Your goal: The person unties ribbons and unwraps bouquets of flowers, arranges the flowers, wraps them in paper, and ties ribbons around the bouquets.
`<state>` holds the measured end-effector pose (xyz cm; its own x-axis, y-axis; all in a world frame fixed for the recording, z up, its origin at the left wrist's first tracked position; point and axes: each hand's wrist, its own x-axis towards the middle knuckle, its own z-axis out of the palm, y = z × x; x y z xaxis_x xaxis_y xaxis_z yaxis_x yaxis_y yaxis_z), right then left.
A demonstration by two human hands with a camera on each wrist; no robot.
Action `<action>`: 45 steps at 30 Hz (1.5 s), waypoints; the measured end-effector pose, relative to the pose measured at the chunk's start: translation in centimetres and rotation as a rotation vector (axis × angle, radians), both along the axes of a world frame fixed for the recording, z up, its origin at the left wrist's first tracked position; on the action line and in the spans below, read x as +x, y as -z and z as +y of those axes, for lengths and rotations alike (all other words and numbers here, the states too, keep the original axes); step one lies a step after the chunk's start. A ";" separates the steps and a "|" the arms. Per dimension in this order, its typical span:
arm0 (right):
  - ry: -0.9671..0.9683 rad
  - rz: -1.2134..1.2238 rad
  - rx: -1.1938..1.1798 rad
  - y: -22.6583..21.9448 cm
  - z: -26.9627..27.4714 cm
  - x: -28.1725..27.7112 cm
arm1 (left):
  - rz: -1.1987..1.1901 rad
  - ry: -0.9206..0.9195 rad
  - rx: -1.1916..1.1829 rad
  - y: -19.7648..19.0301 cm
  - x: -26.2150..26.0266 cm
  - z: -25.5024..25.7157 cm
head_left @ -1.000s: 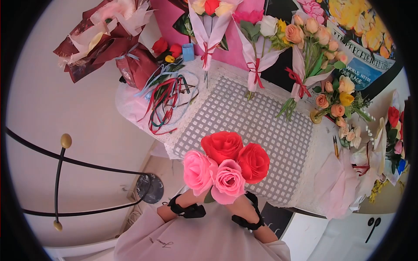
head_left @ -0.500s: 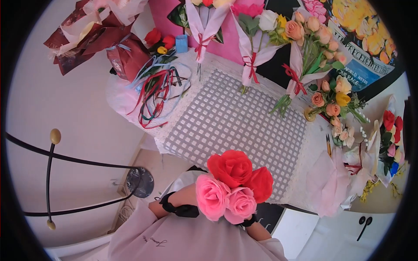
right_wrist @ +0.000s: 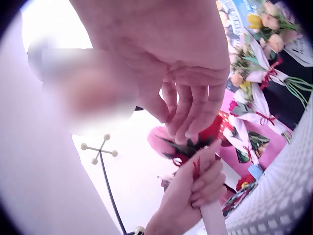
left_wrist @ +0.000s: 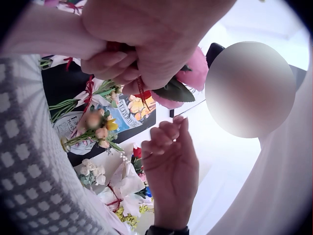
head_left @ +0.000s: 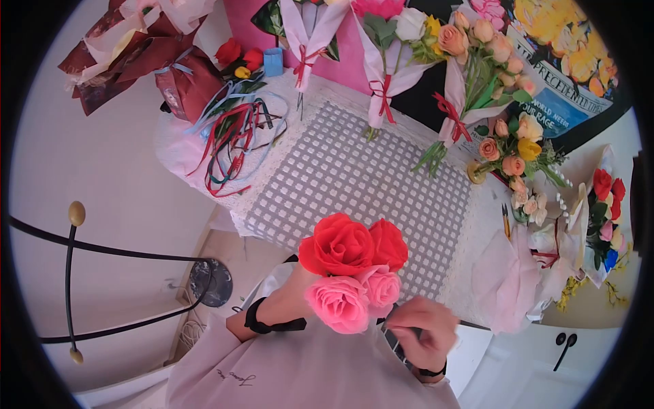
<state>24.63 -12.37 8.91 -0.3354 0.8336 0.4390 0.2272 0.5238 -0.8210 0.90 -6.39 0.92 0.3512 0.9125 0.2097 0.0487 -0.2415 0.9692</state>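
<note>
My left hand (left_wrist: 156,34) grips a small bouquet by its pale pink wrapped stem (left_wrist: 44,29). A red ribbon (left_wrist: 142,93) shows beside its fingers. In the head view the bouquet's red roses (head_left: 338,243) and pink roses (head_left: 337,305) hide most of that hand. Dark green leaves (left_wrist: 173,91) sit under the blooms. To the right of the bouquet, apart from it, my right hand (head_left: 426,330) is raised with fingers loosely curled. Nothing shows between those fingers in the right wrist view, where they hang above the flower heads.
Beyond the hands is a table with a grey-and-white checked cloth (head_left: 354,170). Loose ribbons (head_left: 235,146) lie at its left. Several wrapped bouquets (head_left: 453,116) line the back. Pink wrapping paper (head_left: 507,279) lies at the right. A black stand (head_left: 122,245) is at far left.
My right hand has come away from behind the bouquet toward the right. The bouquet first dropped lower in the head view, then rose slightly and shifted left, still in my left hand.
</note>
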 end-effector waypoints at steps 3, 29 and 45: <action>0.141 0.020 0.165 -1.6 1.1 -1.0 | 0.002 0.013 -0.021 -0.1 0.9 0.2; 0.296 -0.168 0.260 -0.1 4.9 -4.8 | -0.022 -0.443 0.136 -3.3 -9.4 6.7; 0.474 -0.349 0.059 7.7 6.0 -4.3 | -0.142 -0.333 0.169 -5.0 -16.2 35.2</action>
<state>20.35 -6.35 1.20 -0.0648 0.9055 0.4194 0.6992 0.3411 -0.6283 -15.26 28.85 5.88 -0.0008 0.9201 0.3917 0.0197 -0.3917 0.9199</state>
